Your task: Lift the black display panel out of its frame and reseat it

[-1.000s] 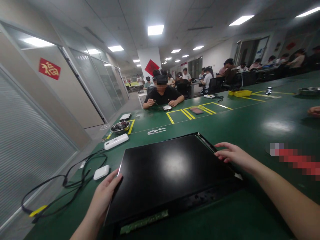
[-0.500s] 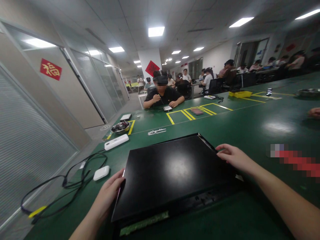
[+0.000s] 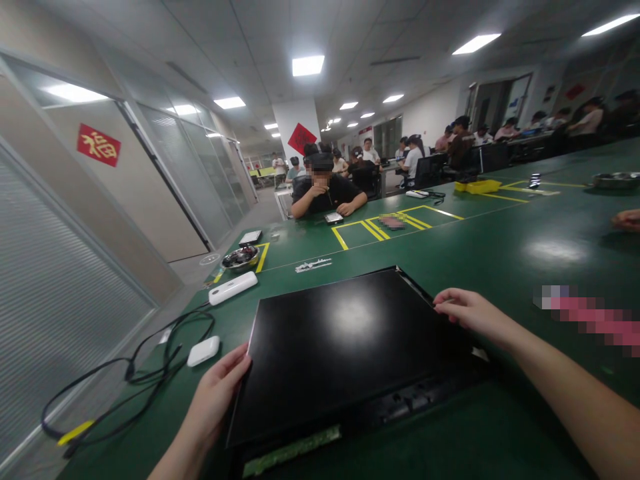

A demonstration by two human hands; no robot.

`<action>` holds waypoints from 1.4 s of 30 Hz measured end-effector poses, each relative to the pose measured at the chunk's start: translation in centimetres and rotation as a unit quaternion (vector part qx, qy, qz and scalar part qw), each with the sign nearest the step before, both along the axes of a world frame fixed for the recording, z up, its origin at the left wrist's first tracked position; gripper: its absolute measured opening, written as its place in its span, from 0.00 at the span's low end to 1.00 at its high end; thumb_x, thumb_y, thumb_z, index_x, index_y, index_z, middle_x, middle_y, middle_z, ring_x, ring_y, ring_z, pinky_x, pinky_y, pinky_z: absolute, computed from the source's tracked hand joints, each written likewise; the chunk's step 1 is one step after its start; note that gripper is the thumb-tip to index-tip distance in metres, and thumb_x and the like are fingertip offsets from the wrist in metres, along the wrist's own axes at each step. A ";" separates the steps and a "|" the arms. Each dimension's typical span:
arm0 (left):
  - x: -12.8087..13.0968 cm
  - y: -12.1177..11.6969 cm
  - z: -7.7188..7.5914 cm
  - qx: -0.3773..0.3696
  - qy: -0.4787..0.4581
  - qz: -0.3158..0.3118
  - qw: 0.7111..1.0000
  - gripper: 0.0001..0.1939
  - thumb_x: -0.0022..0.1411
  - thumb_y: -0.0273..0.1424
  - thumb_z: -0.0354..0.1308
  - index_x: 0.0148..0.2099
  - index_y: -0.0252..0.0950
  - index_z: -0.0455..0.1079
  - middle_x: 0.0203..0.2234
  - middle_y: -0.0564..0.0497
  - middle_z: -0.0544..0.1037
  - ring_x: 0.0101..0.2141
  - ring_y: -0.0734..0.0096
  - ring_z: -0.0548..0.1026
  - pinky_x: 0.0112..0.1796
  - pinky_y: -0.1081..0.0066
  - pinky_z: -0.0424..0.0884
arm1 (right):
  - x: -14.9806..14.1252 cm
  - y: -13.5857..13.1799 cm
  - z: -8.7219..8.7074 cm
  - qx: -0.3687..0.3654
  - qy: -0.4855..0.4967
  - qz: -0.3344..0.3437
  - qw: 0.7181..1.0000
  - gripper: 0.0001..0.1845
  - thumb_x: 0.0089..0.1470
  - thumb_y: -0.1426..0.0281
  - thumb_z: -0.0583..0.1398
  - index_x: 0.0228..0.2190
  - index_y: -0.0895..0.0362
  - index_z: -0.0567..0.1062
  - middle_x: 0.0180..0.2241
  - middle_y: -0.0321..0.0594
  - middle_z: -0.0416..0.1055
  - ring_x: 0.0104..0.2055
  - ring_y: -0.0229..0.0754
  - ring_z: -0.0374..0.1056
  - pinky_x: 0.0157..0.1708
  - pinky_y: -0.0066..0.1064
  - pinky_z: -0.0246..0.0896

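A flat black LCD panel [image 3: 305, 360] lies before me, its glossy face reflecting a ceiling light. Under its near and right sides shows a dark frame [image 3: 400, 403], and a green circuit board strip [image 3: 295, 451] runs along the near edge. My left hand [image 3: 217, 390] grips the panel's left edge, thumb on top and fingers at the side. At the far right edge, my right hand [image 3: 463, 310] is closed with thumb and forefinger pinching the rim; its other fingers are curled. A small pale tab [image 3: 480, 354] sticks out near the right corner.
To the left are black cables [image 3: 165, 360], a white case [image 3: 203, 351] and a long white device [image 3: 233, 288]. Beyond stands a metal bowl [image 3: 241, 258]. A co-worker [image 3: 327, 190] sits opposite; another person's hand [image 3: 627, 220] rests at the right. A yellow tray [image 3: 477, 187] is farther back.
The panel's near edge has shifted slightly, showing more of the circuit board strip and frame. Both hands keep their places at the edges. The co-worker opposite has raised a hand toward the face.
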State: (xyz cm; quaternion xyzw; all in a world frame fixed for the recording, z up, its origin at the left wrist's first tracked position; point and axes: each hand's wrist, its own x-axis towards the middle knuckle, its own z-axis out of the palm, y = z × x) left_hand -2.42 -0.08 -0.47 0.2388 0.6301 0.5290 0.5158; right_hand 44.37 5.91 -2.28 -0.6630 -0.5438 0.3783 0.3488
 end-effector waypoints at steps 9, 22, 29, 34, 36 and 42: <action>-1.2 0.9 -1.7 0.023 0.184 -0.045 0.982 0.23 0.53 0.33 0.66 0.52 0.32 0.77 0.47 0.42 0.84 0.48 0.53 0.81 0.48 0.63 0.75 | 0.7 0.4 -1.2 0.054 -0.038 0.012 0.998 0.14 0.44 0.56 0.61 0.29 0.53 0.77 0.28 0.39 0.75 0.28 0.41 0.69 0.30 0.32 0.63; -2.0 1.8 -2.5 0.061 0.454 -0.117 0.881 0.28 0.50 0.45 0.55 0.47 0.34 0.78 0.42 0.41 0.81 0.47 0.48 0.77 0.53 0.56 0.69 | -1.0 -0.6 -0.1 0.077 -0.244 0.046 0.965 0.08 0.51 0.63 0.58 0.30 0.50 0.78 0.31 0.37 0.80 0.35 0.44 0.75 0.35 0.32 0.65; -2.0 2.2 -3.2 0.063 0.520 -0.118 0.843 0.26 0.54 0.43 0.53 0.47 0.31 0.78 0.41 0.41 0.75 0.41 0.52 0.77 0.51 0.55 0.71 | -0.6 -0.4 -0.8 0.090 -0.245 0.038 0.965 0.08 0.50 0.62 0.60 0.30 0.49 0.78 0.31 0.37 0.80 0.34 0.47 0.75 0.35 0.35 0.65; -1.5 1.8 -3.4 0.074 0.555 -0.145 0.816 0.23 0.57 0.39 0.52 0.48 0.34 0.78 0.40 0.43 0.71 0.43 0.54 0.75 0.53 0.55 0.70 | -0.3 -0.1 -1.3 0.086 -0.244 0.037 0.965 0.09 0.49 0.60 0.60 0.30 0.49 0.79 0.32 0.39 0.80 0.34 0.48 0.75 0.34 0.36 0.65; -0.9 1.4 -3.3 0.081 0.570 -0.164 0.801 0.23 0.58 0.38 0.51 0.49 0.33 0.78 0.43 0.42 0.69 0.45 0.53 0.75 0.54 0.55 0.68 | -0.3 -0.1 -1.4 0.088 -0.248 0.037 0.964 0.10 0.50 0.60 0.59 0.30 0.49 0.79 0.32 0.39 0.80 0.34 0.48 0.75 0.34 0.37 0.66; 0.2 0.5 -3.3 0.098 0.667 -0.221 0.705 0.26 0.66 0.35 0.43 0.56 0.30 0.75 0.49 0.37 0.66 0.48 0.51 0.75 0.55 0.52 0.68 | -0.2 -0.1 -1.7 0.102 -0.238 0.041 0.965 0.11 0.51 0.59 0.59 0.32 0.49 0.79 0.33 0.39 0.80 0.35 0.47 0.75 0.36 0.36 0.66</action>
